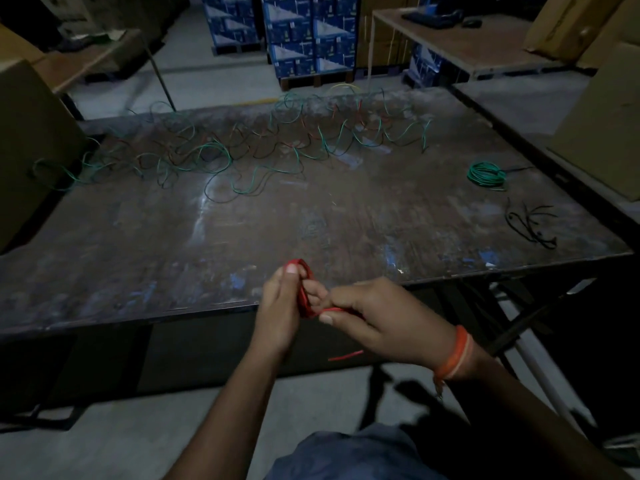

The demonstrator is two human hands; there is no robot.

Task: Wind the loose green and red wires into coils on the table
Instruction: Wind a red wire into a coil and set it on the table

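My left hand (pixel 280 306) grips a small coil of red wire (pixel 304 292) just above the near edge of the table (pixel 173 244). My right hand (pixel 374 320) pinches the free end of the same red wire beside the coil; its loose tail (pixel 346 356) sticks out below my fingers. A tangle of loose green and red wires (pixel 221 157) sprawls across the far half of the table. A wound green coil (pixel 486 173) lies at the right side.
A small bunch of black wire (pixel 531 225) lies near the table's right edge. Cardboard boxes stand at the left (pixel 31 140) and right (pixel 606 133). Stacked blue boxes (pixel 311 36) and another table (pixel 478 39) are behind.
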